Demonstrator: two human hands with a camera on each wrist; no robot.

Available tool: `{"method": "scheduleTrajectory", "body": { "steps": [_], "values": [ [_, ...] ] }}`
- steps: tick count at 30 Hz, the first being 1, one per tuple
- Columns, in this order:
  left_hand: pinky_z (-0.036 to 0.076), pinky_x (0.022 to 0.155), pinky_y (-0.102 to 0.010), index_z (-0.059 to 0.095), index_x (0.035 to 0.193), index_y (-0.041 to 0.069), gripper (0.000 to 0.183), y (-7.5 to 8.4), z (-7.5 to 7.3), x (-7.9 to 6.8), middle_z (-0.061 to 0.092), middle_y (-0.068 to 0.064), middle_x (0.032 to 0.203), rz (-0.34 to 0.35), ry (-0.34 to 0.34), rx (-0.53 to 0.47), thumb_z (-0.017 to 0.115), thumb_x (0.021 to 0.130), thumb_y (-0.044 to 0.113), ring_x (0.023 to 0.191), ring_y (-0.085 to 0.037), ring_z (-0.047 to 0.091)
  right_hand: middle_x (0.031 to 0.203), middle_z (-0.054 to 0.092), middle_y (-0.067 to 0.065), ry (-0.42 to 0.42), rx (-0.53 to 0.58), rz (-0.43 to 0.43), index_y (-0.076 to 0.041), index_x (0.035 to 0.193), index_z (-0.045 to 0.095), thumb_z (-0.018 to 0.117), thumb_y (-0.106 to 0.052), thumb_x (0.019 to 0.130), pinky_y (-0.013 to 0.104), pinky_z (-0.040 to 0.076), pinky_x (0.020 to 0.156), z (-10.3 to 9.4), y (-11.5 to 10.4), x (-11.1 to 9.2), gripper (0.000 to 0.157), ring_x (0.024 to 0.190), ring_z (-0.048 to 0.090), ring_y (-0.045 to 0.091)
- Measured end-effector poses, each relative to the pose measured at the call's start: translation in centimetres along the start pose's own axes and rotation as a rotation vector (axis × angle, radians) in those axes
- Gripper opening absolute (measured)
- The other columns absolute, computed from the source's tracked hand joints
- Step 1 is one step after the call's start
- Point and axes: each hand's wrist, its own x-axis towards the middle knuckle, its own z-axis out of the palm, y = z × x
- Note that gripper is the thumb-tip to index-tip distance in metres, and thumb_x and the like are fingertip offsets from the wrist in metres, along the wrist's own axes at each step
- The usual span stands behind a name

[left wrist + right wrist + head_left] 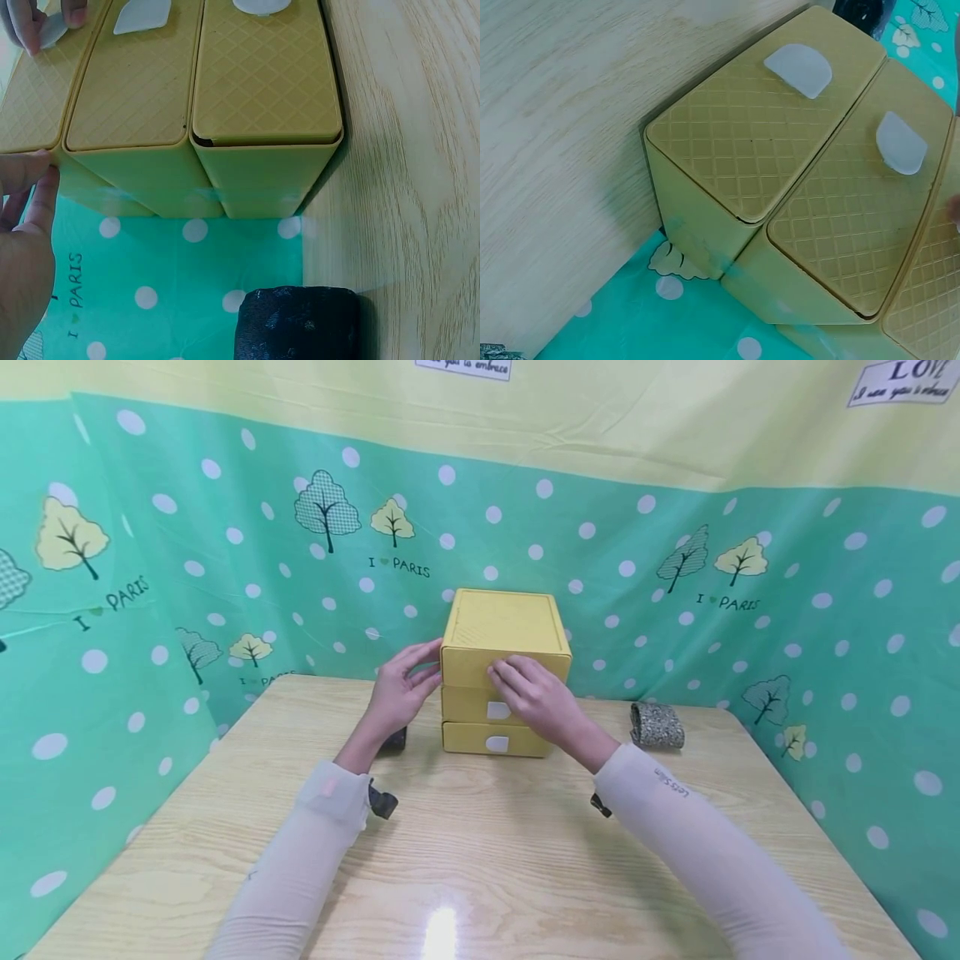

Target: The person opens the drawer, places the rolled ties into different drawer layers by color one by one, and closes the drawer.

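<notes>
A yellow three-drawer box (504, 617) stands at the back middle of the table, its drawers looking closed. My left hand (402, 689) rests against the upper left side, fingers extended and fingertips at the front edge. At the top drawer (465, 668), my right hand (538, 695) pinches the white pull tab (52, 30), which shows between thumb and finger in the left wrist view. White tabs also mark the middle drawer (832, 180) and the bottom drawer (712, 142). Only a bit of a right fingertip enters the right wrist view, at its edge.
A dark folded bundle (296, 326) lies left of the box, partly behind the left wrist in the head view. To the right sits a grey speckled rolled cloth (657, 725). A green and yellow printed curtain (480, 518) hangs behind the wooden table (495, 843).
</notes>
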Motion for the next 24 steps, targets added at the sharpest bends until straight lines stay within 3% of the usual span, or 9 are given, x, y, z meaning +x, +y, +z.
{"method": "scheduleTrajectory", "body": {
  "steps": [11,16,24],
  "values": [
    [0.054,0.108,-0.031,0.055,0.144,-0.001,0.059,-0.1,0.1,-0.1,0.056,-0.018,0.14,-0.021,-0.004,-0.004,0.064,0.089,-0.021,0.128,-0.034,0.058,0.122,0.07,0.019,0.024,0.025,0.009,0.006,0.127,0.067,0.059,0.007,0.097,0.037,0.061,0.1,-0.1,-0.4,-0.6,0.031,0.109,0.065,0.032],
    [0.055,0.108,-0.03,0.055,0.144,0.0,0.059,0.0,0.1,0.0,0.056,-0.018,0.14,-0.007,-0.006,0.012,0.065,0.089,-0.019,0.128,-0.034,0.058,0.12,0.071,0.018,0.063,0.021,-0.01,0.005,0.125,0.068,0.051,0.004,0.104,0.036,0.06,0.101,-0.3,-1.2,-0.6,0.028,0.11,0.066,0.031],
    [0.055,0.108,-0.031,0.054,0.144,-0.001,0.058,0.1,0.0,0.0,0.055,-0.018,0.141,-0.001,-0.003,0.017,0.065,0.089,-0.019,0.128,-0.035,0.058,0.118,0.071,0.018,0.097,0.024,-0.044,0.006,0.123,0.069,0.039,-0.002,0.109,0.035,0.064,0.092,-0.1,-2.6,-0.6,0.034,0.108,0.067,0.031]
  ]
}}
